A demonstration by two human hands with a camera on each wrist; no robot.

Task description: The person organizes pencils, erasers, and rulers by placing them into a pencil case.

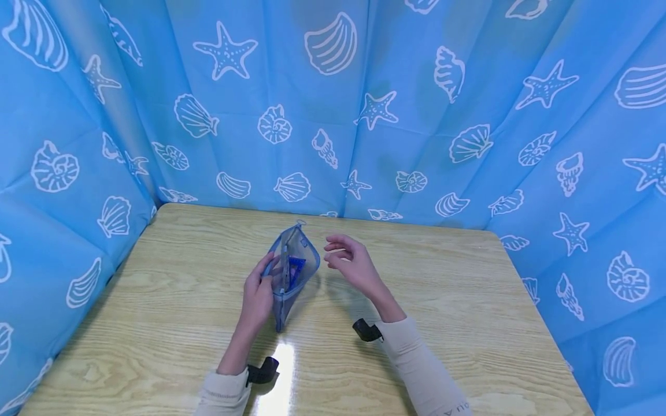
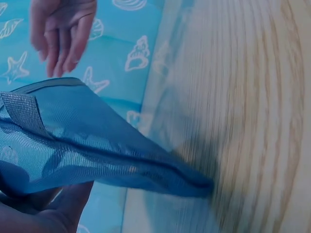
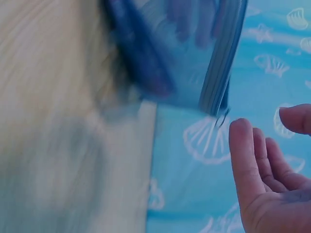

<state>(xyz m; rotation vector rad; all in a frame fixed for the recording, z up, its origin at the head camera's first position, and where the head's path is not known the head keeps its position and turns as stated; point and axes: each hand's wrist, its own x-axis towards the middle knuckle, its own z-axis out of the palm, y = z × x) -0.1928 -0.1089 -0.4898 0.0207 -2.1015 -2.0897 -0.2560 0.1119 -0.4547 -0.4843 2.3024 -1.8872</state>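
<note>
A translucent blue mesh zipper pouch (image 1: 308, 260) is held up over the table by my left hand (image 1: 257, 294), thumb on the near face and fingers behind. Its mouth gapes, and a blue triangular piece (image 1: 296, 267), like a set square, shows inside. The left wrist view shows the pouch's dark bottom seam and fabric tab (image 2: 26, 114) from close by. To the right of the pouch and apart from it, my right hand (image 1: 354, 263) hovers with loosely bent fingers, holding nothing. A small metal ring (image 3: 222, 118) hangs at the pouch's zipper end, near the right fingertips.
The pouch is above a light wood-grain table (image 1: 442, 289). A blue curtain (image 1: 333, 115) with white shells and starfish hangs along the back and both sides. Each wrist wears a small black camera, such as the right one (image 1: 366, 330).
</note>
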